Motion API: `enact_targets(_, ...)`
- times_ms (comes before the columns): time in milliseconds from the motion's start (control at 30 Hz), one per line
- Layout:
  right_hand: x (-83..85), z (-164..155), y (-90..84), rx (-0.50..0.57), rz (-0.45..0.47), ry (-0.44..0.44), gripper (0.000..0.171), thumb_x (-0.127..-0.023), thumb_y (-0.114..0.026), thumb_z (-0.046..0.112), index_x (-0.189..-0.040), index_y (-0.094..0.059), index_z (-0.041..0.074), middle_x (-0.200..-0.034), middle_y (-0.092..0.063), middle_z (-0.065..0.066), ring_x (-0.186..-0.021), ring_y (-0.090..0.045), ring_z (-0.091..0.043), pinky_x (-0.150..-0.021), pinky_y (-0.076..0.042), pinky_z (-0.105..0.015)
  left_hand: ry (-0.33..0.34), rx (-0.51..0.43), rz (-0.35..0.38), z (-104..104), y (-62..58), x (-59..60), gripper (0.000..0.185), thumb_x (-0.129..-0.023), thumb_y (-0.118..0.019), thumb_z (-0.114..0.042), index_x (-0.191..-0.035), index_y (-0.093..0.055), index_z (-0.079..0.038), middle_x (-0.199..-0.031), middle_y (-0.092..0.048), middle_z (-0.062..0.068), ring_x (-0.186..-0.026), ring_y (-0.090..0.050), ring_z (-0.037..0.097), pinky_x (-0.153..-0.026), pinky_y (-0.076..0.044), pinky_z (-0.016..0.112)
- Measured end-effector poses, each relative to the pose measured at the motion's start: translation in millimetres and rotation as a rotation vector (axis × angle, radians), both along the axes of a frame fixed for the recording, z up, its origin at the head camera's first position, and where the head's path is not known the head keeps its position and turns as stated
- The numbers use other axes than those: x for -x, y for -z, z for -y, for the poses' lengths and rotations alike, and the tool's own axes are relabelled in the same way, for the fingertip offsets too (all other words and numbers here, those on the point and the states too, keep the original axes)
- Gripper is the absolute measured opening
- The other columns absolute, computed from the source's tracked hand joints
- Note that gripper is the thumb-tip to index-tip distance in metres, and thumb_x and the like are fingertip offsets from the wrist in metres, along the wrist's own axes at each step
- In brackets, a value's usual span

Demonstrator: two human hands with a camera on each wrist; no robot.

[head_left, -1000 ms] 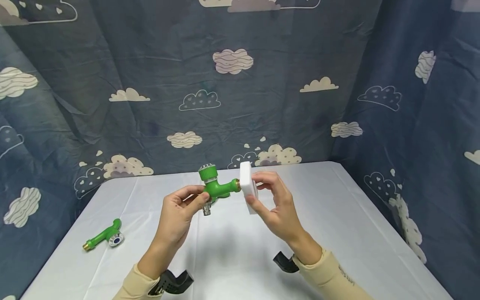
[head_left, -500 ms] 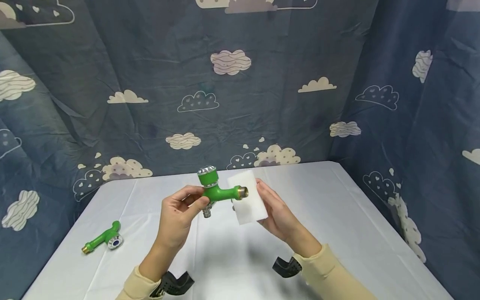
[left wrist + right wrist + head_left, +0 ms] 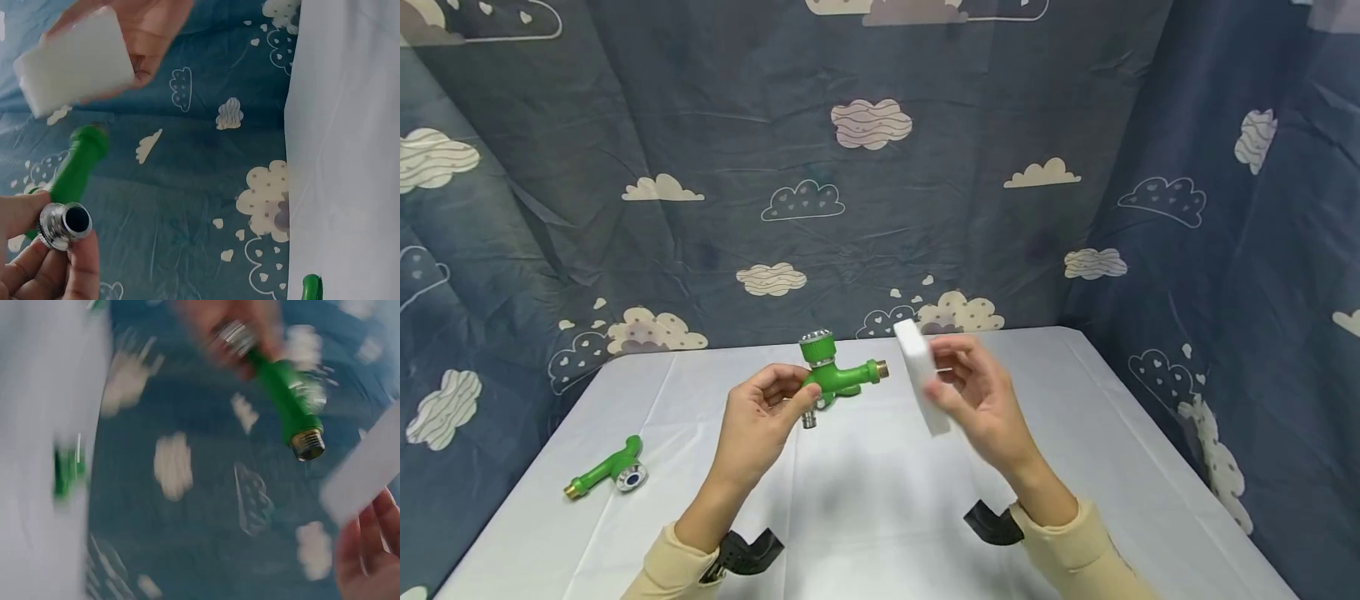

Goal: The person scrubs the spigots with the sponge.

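**Two hands, a green tap and a white sponge block held above the counter**

Left hand (image 3: 758,417): the thumb and fingers (image 3: 81,262) are curled round the lower part of the green tap (image 3: 833,377), pinching it just above its chrome spout (image 3: 65,225), whose round opening faces the left wrist camera. The tap is held clear of the counter (image 3: 880,492), with its knob (image 3: 817,343) uppermost and its brass threaded end (image 3: 881,369) pointing toward the person's right.

Right hand (image 3: 988,408): the fingers (image 3: 958,354) and thumb grip a white sponge block (image 3: 923,387), which is tilted so that one narrow edge faces the head camera. The block is lifted above the counter, just beside the brass end of the tap but apart from it; a gap shows between the two in the head view and in the right wrist view, the latter being blurred.

Surroundings: a second green tap (image 3: 606,472) lies on the counter well to the person's left, its brass end toward the near left edge. The counter carries a white cloth. A blue curtain printed with clouds (image 3: 871,123) closes in the back and both sides. Cream sleeves (image 3: 1078,554) cover both forearms, and a black mount (image 3: 747,553) sits at each wrist.
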State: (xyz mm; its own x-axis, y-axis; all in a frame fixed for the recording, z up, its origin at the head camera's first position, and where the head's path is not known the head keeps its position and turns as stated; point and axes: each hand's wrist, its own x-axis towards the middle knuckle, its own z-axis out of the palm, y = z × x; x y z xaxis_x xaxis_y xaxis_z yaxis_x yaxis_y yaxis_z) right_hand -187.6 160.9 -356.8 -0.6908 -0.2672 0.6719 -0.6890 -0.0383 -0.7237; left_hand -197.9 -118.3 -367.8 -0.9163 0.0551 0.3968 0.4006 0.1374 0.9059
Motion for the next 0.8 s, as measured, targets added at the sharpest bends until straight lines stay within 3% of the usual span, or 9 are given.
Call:
enact_targets(67, -2.1, 9.0, 1.4, -0.22, -0.237, 0.261, 0.04, -0.092, -0.081, 0.007, -0.13, -0.069, 0.016, -0.127, -0.067, -0.005, -0.112, -0.065, -0.02, -0.086, -0.06, -0.032, 0.013, 0.025, -0.021, -2.9, 0.2, -2.3, 0.02, -0.095, -0.081, -0.003, -0.112, -0.074, 0.004, -0.105, -0.075, 0.021, -0.089, -0.075, 0.011, -0.078, -0.064, 0.02)
enact_targets(167, -3.3, 21.5, 6.7, -0.46, -0.489, 0.453, 0.049, -0.082, -0.094, 0.019, -0.126, -0.073, 0.018, -0.127, -0.064, -0.012, -0.116, -0.062, -0.027, -0.09, -0.058, -0.042, 0.047, 0.042, -0.05, -8.2, 0.1, -7.5, 0.017, -0.093, -0.083, -0.001, -0.108, -0.076, 0.002, -0.101, -0.077, 0.02, -0.085, -0.076, 0.011, -0.073, -0.065, 0.022)
enact_targets(267, -1.1, 27.1, 11.8, -0.551, -0.58, 0.531, 0.049, -0.08, -0.096, 0.023, -0.123, -0.073, 0.02, -0.125, -0.064, -0.014, -0.116, -0.061, -0.031, -0.094, -0.054, -0.05, 0.069, 0.055, -0.044, -11.6, -0.1, -11.9, 0.014, -0.091, -0.084, -0.001, -0.104, -0.078, 0.0, -0.098, -0.078, 0.018, -0.081, -0.076, 0.011, -0.07, -0.065, 0.023)
enact_targets(367, 3.8, 23.3, 14.6, -0.543, -0.56, 0.588, 0.049, -0.08, -0.096, 0.022, -0.123, -0.072, 0.019, -0.124, -0.063, -0.015, -0.114, -0.061, -0.033, -0.092, -0.054, -0.051, 0.065, 0.089, -0.033, -11.9, -0.9, -13.9, 0.013, -0.09, -0.086, -0.003, -0.101, -0.08, -0.003, -0.096, -0.079, 0.015, -0.079, -0.076, 0.011, -0.068, -0.064, 0.024)
enact_targets(467, 13.0, 12.3, 16.3, -0.473, -0.415, 0.617, 0.044, -0.086, -0.092, 0.021, -0.124, -0.072, 0.015, -0.127, -0.063, -0.017, -0.113, -0.062, -0.033, -0.085, -0.057, -0.047, 0.086, 0.108, -0.047, -9.7, -3.0, -14.1, 0.015, -0.089, -0.087, -0.006, -0.101, -0.08, -0.004, -0.098, -0.08, 0.012, -0.079, -0.076, 0.01, -0.067, -0.063, 0.024)
enact_targets(567, 25.9, -0.1, 20.4, -0.336, -0.113, 0.527, 0.036, -0.096, -0.082, 0.019, -0.128, -0.069, 0.013, -0.127, -0.067, -0.014, -0.11, -0.066, -0.025, -0.083, -0.059, -0.039, 0.15, 0.057, -0.066, -6.4, -4.4, -13.6, 0.016, -0.09, -0.085, -0.003, -0.104, -0.078, -0.001, -0.1, -0.08, 0.007, -0.083, -0.076, 0.009, -0.07, -0.064, 0.023)
enact_targets(700, 34.6, -2.9, 30.4, -0.089, 0.361, 0.15, 0.026, -0.112, -0.057, 0.023, -0.136, -0.058, 0.012, -0.122, -0.067, -0.008, -0.102, -0.066, -0.016, -0.083, -0.059, -0.031, 0.248, -0.067, -0.1, -6.8, -1.6, -14.9, 0.02, -0.091, -0.081, 0.003, -0.11, -0.075, 0.008, -0.104, -0.078, -0.001, -0.09, -0.076, 0.009, -0.079, -0.065, 0.022)
enact_targets(800, 30.9, 6.3, 37.7, 0.03, 0.596, -0.18, 0.03, -0.117, -0.042, 0.034, -0.141, -0.051, 0.017, -0.123, -0.066, -0.003, -0.105, -0.067, -0.016, -0.086, -0.06, -0.031, 0.248, -0.129, -0.154, -13.2, 3.1, -16.4, 0.022, -0.092, -0.08, 0.006, -0.112, -0.074, 0.011, -0.107, -0.076, -0.003, -0.095, -0.075, 0.009, -0.083, -0.065, 0.022)
